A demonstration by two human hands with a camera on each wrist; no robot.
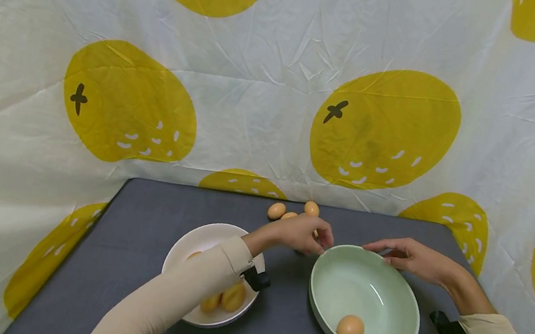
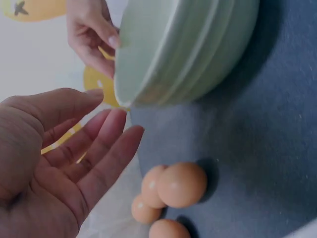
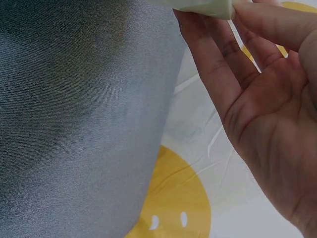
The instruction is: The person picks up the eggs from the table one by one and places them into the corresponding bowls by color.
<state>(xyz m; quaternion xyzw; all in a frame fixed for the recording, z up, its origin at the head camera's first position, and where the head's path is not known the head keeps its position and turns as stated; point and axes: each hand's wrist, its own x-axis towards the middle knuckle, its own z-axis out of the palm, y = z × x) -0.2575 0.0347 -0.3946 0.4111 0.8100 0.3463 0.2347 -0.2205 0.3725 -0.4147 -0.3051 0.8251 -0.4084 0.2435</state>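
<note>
A light green bowl (image 1: 372, 291) sits on the dark table, with one brown egg (image 1: 350, 328) lying inside against its near wall. My right hand (image 1: 414, 258) pinches the bowl's far rim; in the right wrist view its thumb (image 3: 277, 22) is on one side of the rim and fingers on the other. By the rim's far left part is my left hand (image 1: 300, 233). Its fingers are loosely bent with nothing between them, and whether the fingertips touch the rim cannot be told. Several brown eggs (image 2: 182, 184) lie on the table close to the left hand.
Left of the green bowl stands a white bowl (image 1: 182, 248) holding several yellowish rounded things (image 1: 234, 296), partly hidden beneath my left sleeve (image 1: 183, 285). A white cloth with yellow fruit prints (image 1: 252, 126) hangs behind the table's far edge.
</note>
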